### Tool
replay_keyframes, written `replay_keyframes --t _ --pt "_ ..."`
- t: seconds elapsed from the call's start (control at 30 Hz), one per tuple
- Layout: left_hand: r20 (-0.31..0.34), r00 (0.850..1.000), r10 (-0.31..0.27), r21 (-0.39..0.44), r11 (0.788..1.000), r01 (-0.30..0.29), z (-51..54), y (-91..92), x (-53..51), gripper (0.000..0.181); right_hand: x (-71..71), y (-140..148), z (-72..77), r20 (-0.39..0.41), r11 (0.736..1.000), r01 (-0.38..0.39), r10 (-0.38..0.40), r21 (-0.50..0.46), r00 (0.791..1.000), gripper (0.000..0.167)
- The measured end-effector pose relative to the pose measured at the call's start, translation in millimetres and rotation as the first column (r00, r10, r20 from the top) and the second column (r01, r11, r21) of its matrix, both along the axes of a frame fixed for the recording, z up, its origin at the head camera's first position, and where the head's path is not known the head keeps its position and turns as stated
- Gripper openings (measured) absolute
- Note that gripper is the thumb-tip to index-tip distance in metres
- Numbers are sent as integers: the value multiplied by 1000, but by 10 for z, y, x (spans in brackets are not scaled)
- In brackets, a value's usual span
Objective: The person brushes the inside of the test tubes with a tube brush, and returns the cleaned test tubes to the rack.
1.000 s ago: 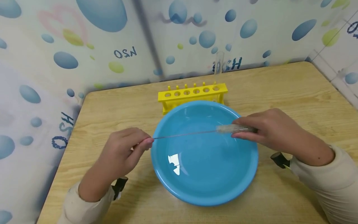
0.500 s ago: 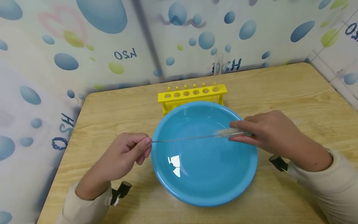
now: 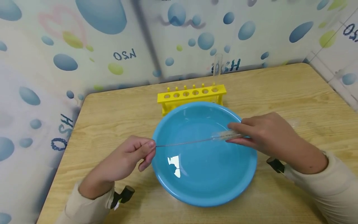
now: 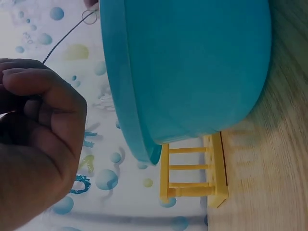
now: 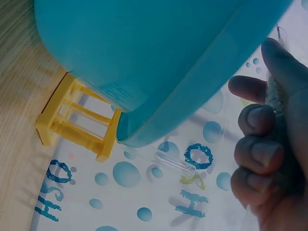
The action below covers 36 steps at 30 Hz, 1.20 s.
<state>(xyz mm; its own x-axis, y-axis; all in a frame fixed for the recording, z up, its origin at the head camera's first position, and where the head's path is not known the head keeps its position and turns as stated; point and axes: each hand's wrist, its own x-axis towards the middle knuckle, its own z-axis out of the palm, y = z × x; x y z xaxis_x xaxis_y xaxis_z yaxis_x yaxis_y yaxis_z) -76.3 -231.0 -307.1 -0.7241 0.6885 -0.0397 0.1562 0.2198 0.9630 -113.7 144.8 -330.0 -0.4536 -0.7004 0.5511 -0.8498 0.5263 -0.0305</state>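
Observation:
Above a blue basin [image 3: 207, 174] holding clear liquid, the left hand [image 3: 127, 158] pinches the end of a thin twisted wire [image 3: 181, 143]. The wire runs to a pale bristled brush head that sits inside a clear glass tube [image 3: 230, 134]. Around that tube the right hand [image 3: 265, 137] curls its fingers, over the basin's right side. In the right wrist view the fingers of the right hand [image 5: 274, 144] wrap the tube [image 5: 274, 94], bristles showing inside. The left wrist view shows the left hand [image 4: 43, 120] with bent fingers and the wire [image 4: 67, 36] leading away.
Behind the basin stands a yellow test tube rack [image 3: 193, 93], with an upright clear tube [image 3: 217, 65] at its right end. A faint clear object [image 3: 293, 123] lies on the wooden table [image 3: 117, 115] beyond the right hand. A patterned wall [image 3: 92, 46] borders the table's back.
Both hands have moved slightly lower in the head view, the right also slightly left. The wire tilts more, and the left hand has turned with its lower fingers looser.

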Motion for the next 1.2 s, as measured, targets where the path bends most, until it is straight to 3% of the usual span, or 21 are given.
replay_keyframes --t 0.2,0.3,0.37,0.43,0.47,0.5,0.57,0.67,0.73,0.8,0.83,0.87,0.9,0.93,0.97,1.0,1.1,1.13,1.17,1.2 --pt "-8 1000 21 -68 997 -22 -26 18 4 42 3 -35 9 -47 1000 8 -7 27 999 65" --pt "-27 998 64 -118 991 -67 -41 46 22 41 5 -39 4 -47 999 3 -2 35 999 65" --pt "-102 988 118 -148 980 -133 -53 73 44 39 7 -36 1 -22 999 4 -3 40 1000 66" --pt "-245 956 160 -140 970 -198 -69 104 61 34 7 -30 1 25 999 6 -7 42 1000 66" --pt "-341 925 169 -124 967 -223 -81 117 66 32 7 -25 2 54 999 6 -8 41 998 66" --pt "-440 882 171 -108 965 -241 -93 128 69 31 5 -20 3 89 999 4 -7 39 996 65" --pt "-630 761 153 -69 966 -250 -117 149 70 30 2 -8 3 168 999 -4 -2 33 986 58" --pt "-816 572 85 -65 969 -237 -148 176 72 34 5 8 0 264 999 -19 9 36 964 43" --pt "-879 475 32 -92 967 -236 -160 201 76 37 11 13 -5 312 998 -28 11 48 950 37" --pt "-911 412 -7 -115 964 -240 -166 226 78 36 20 8 -8 331 998 -33 13 56 944 37" --pt "-917 398 -15 -121 962 -244 -168 237 77 36 24 4 -10 325 998 -33 14 54 946 39" --pt "-915 402 -11 -120 961 -248 -170 248 77 36 28 -2 -12 310 998 -31 15 49 951 43" --pt "-907 421 -1 -120 959 -256 -172 257 76 37 30 -10 -16 284 999 -29 17 39 959 47" --pt "-894 448 17 -115 957 -265 -177 263 76 37 33 -20 -20 243 999 -26 18 27 970 51" --pt "-867 496 39 -112 956 -271 -183 270 79 36 36 -32 -26 193 1000 -19 15 19 981 55" --pt "-828 557 61 -117 954 -277 -189 279 86 35 39 -45 -31 135 1000 -12 11 12 991 59" --pt "-621 775 119 -168 945 -279 -200 310 117 35 52 -84 -48 -20 1000 9 -9 6 1000 64" --pt "-537 832 136 -189 943 -275 -200 322 126 35 58 -94 -51 -60 1000 14 -14 7 998 63" --pt "-455 877 152 -213 938 -273 -197 333 133 35 63 -102 -52 -87 1000 18 -17 11 996 63" --pt "-387 907 165 -233 935 -269 -192 343 138 36 69 -107 -51 -104 1000 21 -19 13 994 63"
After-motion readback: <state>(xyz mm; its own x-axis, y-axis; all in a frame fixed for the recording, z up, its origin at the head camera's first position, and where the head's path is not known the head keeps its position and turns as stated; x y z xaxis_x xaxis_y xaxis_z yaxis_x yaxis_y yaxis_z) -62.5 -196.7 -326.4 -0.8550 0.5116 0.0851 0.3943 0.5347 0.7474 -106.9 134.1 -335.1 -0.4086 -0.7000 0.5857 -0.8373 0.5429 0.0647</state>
